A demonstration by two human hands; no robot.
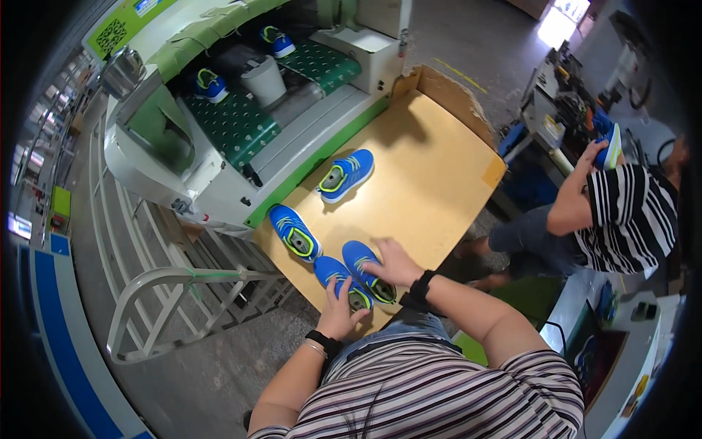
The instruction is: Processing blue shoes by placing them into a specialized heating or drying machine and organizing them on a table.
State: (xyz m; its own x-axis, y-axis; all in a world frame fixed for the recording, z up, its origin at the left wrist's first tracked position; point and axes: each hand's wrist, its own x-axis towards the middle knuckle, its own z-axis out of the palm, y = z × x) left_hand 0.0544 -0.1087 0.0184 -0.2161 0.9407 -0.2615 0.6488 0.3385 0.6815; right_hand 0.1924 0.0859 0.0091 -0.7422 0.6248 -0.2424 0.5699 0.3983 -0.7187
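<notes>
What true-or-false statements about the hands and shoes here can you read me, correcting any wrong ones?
1. The left hand touches a blue shoe. True.
2. The right hand is away from every shoe. False: it touches another shoe.
3. Every shoe on the board is in a hand. False: two shoes lie there untouched.
4. A bucket sits between two shoes on the machine. True.
5. The co-worker holds a red shoe. False: it is blue.

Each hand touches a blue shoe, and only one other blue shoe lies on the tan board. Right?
Not quite: the head view shows two other blue shoes on the tan board, not one. The left hand and right hand do each touch a blue shoe.
</notes>
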